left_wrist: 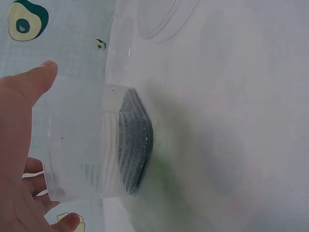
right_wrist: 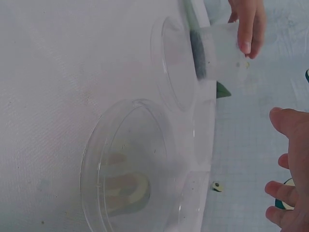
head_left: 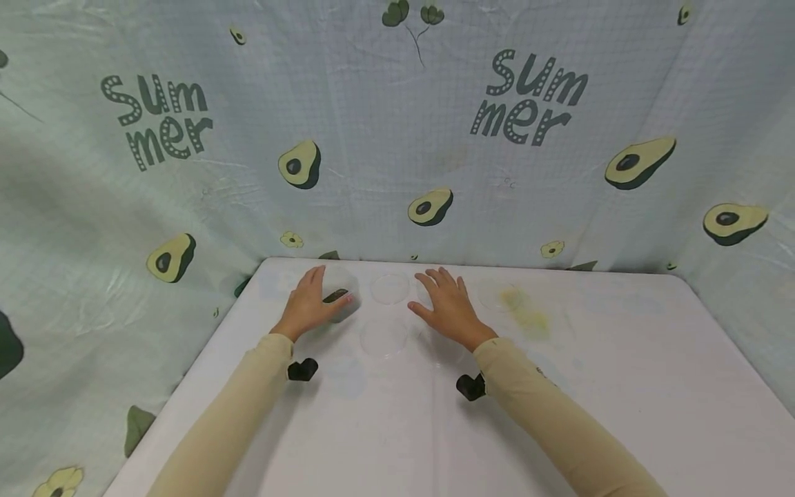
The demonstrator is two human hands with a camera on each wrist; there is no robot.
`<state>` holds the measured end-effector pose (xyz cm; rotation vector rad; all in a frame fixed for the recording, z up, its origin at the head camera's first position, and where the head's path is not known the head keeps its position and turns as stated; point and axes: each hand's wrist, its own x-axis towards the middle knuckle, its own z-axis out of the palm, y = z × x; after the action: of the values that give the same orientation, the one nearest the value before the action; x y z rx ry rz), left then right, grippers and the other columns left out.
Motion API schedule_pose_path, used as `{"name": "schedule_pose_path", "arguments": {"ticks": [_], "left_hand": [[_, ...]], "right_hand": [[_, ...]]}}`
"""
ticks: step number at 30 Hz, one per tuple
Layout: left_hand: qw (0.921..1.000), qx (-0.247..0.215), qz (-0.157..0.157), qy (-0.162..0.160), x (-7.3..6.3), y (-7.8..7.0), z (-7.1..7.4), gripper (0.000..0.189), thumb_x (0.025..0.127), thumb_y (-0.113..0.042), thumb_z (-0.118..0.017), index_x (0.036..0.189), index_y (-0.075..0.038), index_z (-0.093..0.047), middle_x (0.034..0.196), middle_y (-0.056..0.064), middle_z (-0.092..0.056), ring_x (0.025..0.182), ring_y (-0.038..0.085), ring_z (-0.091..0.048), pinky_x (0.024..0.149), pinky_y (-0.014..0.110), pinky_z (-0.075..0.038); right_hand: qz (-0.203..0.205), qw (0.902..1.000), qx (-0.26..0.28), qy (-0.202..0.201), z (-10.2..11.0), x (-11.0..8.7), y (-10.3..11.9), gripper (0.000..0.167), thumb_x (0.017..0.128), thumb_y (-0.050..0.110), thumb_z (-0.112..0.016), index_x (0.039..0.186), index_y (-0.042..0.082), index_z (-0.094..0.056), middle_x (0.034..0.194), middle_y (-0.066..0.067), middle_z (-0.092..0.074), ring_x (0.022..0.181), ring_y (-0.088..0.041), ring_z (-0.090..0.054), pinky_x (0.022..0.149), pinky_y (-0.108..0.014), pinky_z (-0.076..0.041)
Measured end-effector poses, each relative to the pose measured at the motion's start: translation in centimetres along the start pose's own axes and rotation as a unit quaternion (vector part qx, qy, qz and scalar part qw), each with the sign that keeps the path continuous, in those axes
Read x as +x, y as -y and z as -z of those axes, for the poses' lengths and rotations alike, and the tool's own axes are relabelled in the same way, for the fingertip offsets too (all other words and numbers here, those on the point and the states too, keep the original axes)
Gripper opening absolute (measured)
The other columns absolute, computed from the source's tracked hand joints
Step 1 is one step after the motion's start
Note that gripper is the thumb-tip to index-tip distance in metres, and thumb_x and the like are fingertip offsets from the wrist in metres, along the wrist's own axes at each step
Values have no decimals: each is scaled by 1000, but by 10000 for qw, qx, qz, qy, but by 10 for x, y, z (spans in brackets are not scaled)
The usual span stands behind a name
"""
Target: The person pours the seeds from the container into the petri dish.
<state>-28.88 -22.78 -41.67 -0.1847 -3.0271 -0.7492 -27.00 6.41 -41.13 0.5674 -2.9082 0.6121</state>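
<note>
A clear plastic cup (left_wrist: pixel 79 140) with dark material in its bottom stands at the far left of the white table (head_left: pixel 397 442). My left hand (head_left: pixel 310 304) is spread around it, thumb on one side and fingers on the other. In the left wrist view, the thumb tip lies outside the cup's outline. My right hand (head_left: pixel 450 310) hovers over several clear round dishes, its fingers apart and holding nothing. One large dish (right_wrist: pixel 91 188) shows closest in the right wrist view. Another dish (right_wrist: pixel 161 72) lies beside the cup.
Behind the table hangs a pale cloth (head_left: pixel 360 90) printed with avocados and lettering. More dish outlines (head_left: pixel 384 336) show between the hands. A yellowish patch (head_left: pixel 524 310) marks the tabletop to the right. Dark heart-shaped pieces (head_left: pixel 302 370) sit by both wrists.
</note>
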Motion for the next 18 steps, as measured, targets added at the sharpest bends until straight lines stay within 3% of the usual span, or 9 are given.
{"name": "schedule_pose_path", "arguments": {"ticks": [18], "left_hand": [[9965, -710, 212, 381, 7, 13, -9, 97, 92, -60, -52, 154, -1, -6, 159, 23, -9, 147, 41, -15, 117, 58, -21]], "right_hand": [[-168, 9997, -15, 165, -8, 8, 0, 64, 94, 45, -59, 148, 16, -38, 154, -12, -36, 148, -35, -22, 118, -62, -14]]}}
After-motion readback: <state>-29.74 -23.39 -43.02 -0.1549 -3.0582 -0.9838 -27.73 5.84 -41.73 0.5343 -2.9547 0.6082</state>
